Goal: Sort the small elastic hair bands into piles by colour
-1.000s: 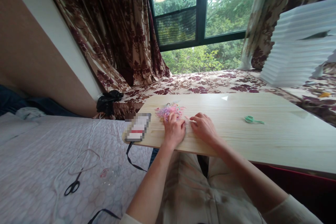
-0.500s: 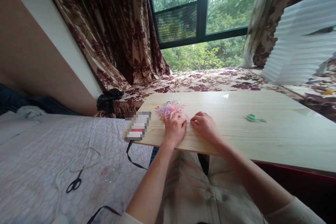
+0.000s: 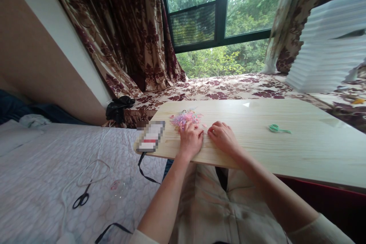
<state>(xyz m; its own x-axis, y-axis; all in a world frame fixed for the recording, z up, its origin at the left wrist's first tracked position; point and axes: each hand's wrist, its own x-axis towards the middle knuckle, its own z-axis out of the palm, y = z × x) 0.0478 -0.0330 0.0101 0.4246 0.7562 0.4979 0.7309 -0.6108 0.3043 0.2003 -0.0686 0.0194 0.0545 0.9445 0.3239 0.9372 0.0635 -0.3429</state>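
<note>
My left hand (image 3: 191, 140) rests on the pale wooden table (image 3: 251, 148), curled against the near side of a small heap of pink and lilac pieces (image 3: 185, 117). Its thumb and forefinger are pinched together at the heap's right. Just to the right, my right hand (image 3: 222, 135) is also curled, its fingertips pressed together and facing the left hand across a narrow gap. Whatever either pinch holds is too small to make out. Farther right on the table lies a coiled mint-green cord (image 3: 278, 128) with a straight tail.
A phone with a blurred screen (image 3: 151, 136) lies at the table's left end, a black strap (image 3: 142, 167) hanging below it. On the bed (image 3: 42, 167) are black scissors (image 3: 81, 199), a white cable (image 3: 85, 171) and a clear plastic item (image 3: 118, 187). White foam sheeting (image 3: 328, 49) stands right.
Both hands keep nearly the same place and curled shape. The whole view has shifted very slightly; nothing on the table has visibly moved.
</note>
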